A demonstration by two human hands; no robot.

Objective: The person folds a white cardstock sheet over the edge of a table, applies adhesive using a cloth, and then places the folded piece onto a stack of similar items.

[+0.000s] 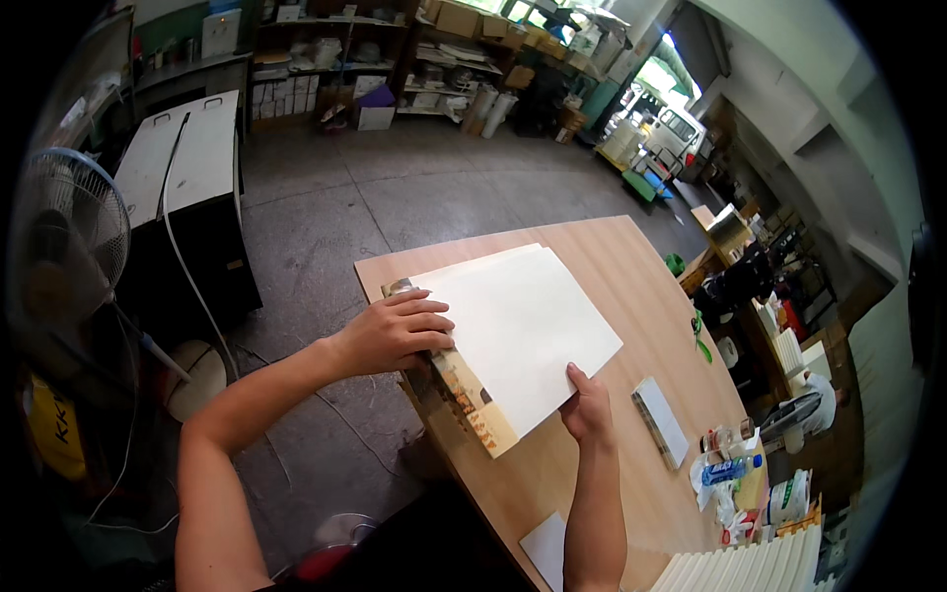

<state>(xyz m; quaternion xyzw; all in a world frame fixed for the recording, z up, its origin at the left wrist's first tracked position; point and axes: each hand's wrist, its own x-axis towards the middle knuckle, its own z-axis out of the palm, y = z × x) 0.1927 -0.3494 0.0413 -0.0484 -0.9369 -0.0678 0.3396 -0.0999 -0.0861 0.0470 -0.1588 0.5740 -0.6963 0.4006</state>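
Observation:
A large white paper block [528,321], like a thick stack of sheets, lies at an angle over the wooden table [602,266]. Along its left edge runs a tan strip [475,403] with a brown pattern. My left hand [395,331] lies over that strip near the far end, fingers bent onto the white top and thumb hidden. At the near right edge, my right hand [588,407] grips the block, thumb on top and the other fingers out of sight underneath.
Green-handled scissors [701,340], a smaller white block [661,422] and a blue-labelled bottle [730,471] are on the table's right side. White ribbed stacks [745,567] fill the near right corner. A fan [74,222] and white-topped cabinet [178,158] stand left; a person [819,403] is far right.

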